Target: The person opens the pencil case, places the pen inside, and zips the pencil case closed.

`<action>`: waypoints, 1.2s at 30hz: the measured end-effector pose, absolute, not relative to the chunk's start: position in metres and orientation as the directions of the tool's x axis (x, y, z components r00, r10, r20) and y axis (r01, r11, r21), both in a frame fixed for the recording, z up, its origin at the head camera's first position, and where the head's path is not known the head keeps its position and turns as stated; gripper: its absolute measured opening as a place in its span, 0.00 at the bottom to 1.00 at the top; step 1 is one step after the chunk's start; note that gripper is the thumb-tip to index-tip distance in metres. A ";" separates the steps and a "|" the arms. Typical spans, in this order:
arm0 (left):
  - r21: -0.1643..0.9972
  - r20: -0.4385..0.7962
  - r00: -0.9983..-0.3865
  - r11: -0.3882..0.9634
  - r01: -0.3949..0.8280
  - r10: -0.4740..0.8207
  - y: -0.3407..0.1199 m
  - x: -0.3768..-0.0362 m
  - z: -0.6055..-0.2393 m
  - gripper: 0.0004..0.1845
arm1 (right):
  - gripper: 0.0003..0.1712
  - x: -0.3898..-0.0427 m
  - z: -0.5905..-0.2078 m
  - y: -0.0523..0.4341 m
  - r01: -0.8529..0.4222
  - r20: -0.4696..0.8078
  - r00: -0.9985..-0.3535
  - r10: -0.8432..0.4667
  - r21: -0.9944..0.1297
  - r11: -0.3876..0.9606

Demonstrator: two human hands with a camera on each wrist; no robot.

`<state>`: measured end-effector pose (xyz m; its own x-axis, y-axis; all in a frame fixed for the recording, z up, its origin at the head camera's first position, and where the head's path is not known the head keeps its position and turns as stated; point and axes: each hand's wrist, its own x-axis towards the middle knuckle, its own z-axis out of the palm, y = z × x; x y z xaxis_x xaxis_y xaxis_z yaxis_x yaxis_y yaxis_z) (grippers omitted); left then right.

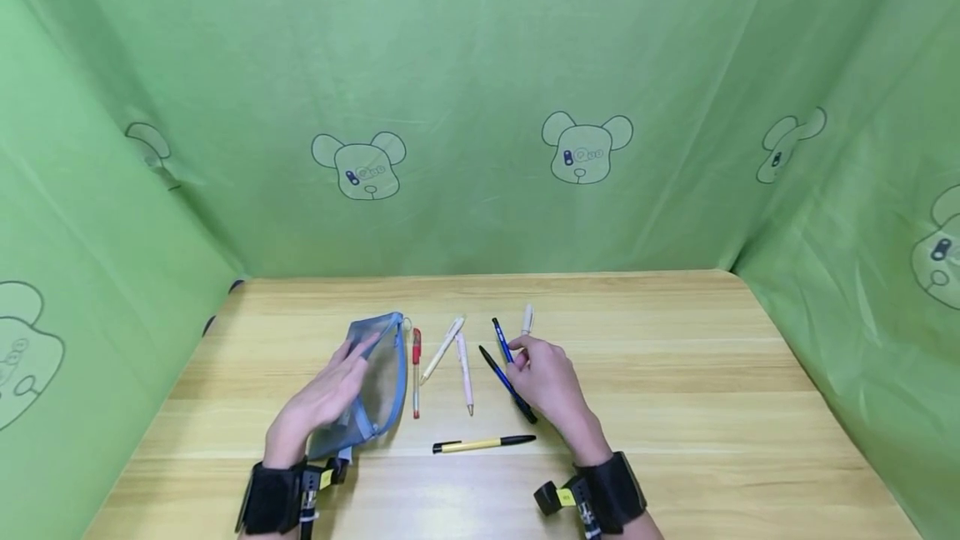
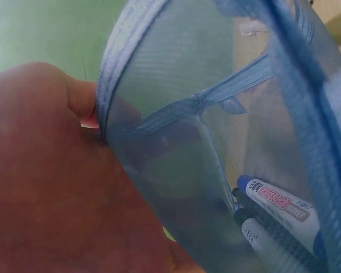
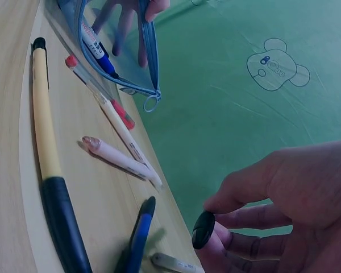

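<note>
the right hand (image 1: 551,377) pinches a black and blue pen (image 1: 508,384) mid-table, its long axis slanting from far-left to near-right. just beside it lie another blue pen (image 1: 502,339) and a white pen (image 1: 527,319); a yellow and black pen (image 1: 483,443) lies crosswise in front. further left, two pale pens (image 1: 465,372), then a red pen (image 1: 416,372). the left hand (image 1: 322,402) holds the blue mesh pouch (image 1: 382,382) open, markers (image 2: 278,210) inside. wooden table (image 1: 675,373), green bear-print cloth (image 1: 480,107) all round.
</note>
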<state>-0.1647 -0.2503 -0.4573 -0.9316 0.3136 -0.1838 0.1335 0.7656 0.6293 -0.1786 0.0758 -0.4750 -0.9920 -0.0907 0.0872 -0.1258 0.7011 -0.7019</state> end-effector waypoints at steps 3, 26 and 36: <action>0.630 -0.183 -0.932 0.765 0.134 0.314 -0.250 -0.165 -0.457 0.31 | 0.19 -0.178 -0.474 0.071 -0.131 0.080 -0.991 -0.106 -0.710 0.692; 0.634 -0.192 -0.931 0.763 0.124 0.311 -0.251 -0.164 -0.457 0.31 | 0.17 -0.169 -0.482 -0.002 -0.223 0.083 -0.969 -0.234 -0.705 0.673; 0.632 -0.176 -0.933 0.763 0.138 0.315 -0.251 -0.164 -0.457 0.31 | 0.18 -0.170 -0.480 -0.031 -0.241 0.093 -0.960 -0.263 -0.750 0.616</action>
